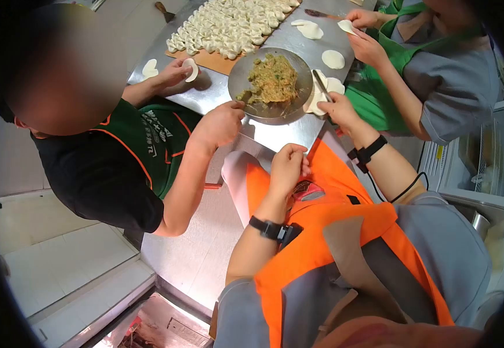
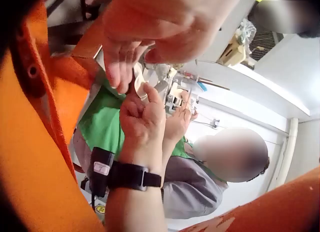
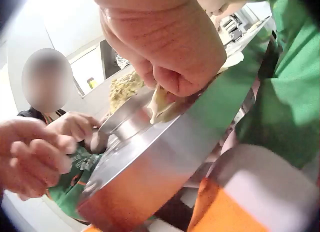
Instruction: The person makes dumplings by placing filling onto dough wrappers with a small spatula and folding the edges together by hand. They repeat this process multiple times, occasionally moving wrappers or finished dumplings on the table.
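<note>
Head view: ctr., L hand [image 1: 288,171], fingers loosely curled; upper R, R hand [image 1: 340,111] grips thin tool [image 1: 321,84] by dough rounds [image 1: 335,86], beside pan [image 1: 241,68] w/ filling [image 1: 273,80] on desk [image 1: 208,97]. L-wrist view: L hand, top. R-wrist view: R hand, top ctr.

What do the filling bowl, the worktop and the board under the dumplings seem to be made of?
Filling bowl: metal, likely stainless steel, with a dull grey sheen and thin rim.
Worktop: smooth sheet metal, probably stainless too; its side panel mirrors orange and green in the right wrist view.
Board: perhaps wood, judging by its flat tan colour, but no grain shows, so plastic is possible.
</note>
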### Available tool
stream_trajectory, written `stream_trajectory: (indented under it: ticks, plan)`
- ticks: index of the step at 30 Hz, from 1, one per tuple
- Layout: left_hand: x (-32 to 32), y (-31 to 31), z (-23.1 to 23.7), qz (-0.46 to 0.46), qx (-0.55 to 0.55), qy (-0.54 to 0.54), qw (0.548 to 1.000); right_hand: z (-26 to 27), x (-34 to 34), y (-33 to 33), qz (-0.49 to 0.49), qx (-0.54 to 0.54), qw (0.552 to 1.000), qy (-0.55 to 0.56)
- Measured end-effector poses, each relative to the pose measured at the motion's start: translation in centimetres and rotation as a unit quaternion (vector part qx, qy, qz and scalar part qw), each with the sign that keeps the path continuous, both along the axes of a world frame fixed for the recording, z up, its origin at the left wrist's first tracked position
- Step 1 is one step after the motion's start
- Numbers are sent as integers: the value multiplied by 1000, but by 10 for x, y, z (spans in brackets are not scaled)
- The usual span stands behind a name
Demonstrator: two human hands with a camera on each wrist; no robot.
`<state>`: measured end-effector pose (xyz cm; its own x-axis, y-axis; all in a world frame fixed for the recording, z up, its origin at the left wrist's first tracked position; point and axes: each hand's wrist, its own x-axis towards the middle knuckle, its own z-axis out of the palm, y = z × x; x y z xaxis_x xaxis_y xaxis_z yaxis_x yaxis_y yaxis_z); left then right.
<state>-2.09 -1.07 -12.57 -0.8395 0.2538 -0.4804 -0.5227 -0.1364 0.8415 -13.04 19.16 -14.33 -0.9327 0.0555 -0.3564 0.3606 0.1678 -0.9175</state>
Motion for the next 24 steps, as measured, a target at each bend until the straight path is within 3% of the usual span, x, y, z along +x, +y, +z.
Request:
stream_trajectory:
  ticks: [3,5,7,9,10,11,13,16,18,21,24]
  plan:
    - [-11,14,-3,125,62,-120,983,-14,40,-22,-10,-135,991,-11]
    - [-16,13,-22,153,102,-133,974,2,64,-39,0,-166,986,-24]
    - [-21,14,-23,196,147,-138,960,-3,73,-44,34,-163,986,-12]
    - [-24,15,-24,216,88,-122,965,-16,77,-49,92,-127,987,28]
    - [-25,15,-28,216,74,-106,968,-13,77,-48,116,-184,976,-11]
    - [-26,13,-32,215,59,-89,971,-7,76,-45,109,-79,988,76]
    - [-28,7,-42,210,-53,-41,975,5,75,-41,88,135,956,243]
    - [-42,-7,-52,161,-218,56,961,-24,51,-19,-17,182,938,296]
    - [-50,-15,-50,123,-298,134,937,-26,40,-9,-16,220,948,230]
    - [-54,-15,-34,101,-394,161,899,-32,23,-5,-7,245,959,143]
    - [-45,-14,-21,127,-528,321,776,-44,18,-10,-36,169,977,128]
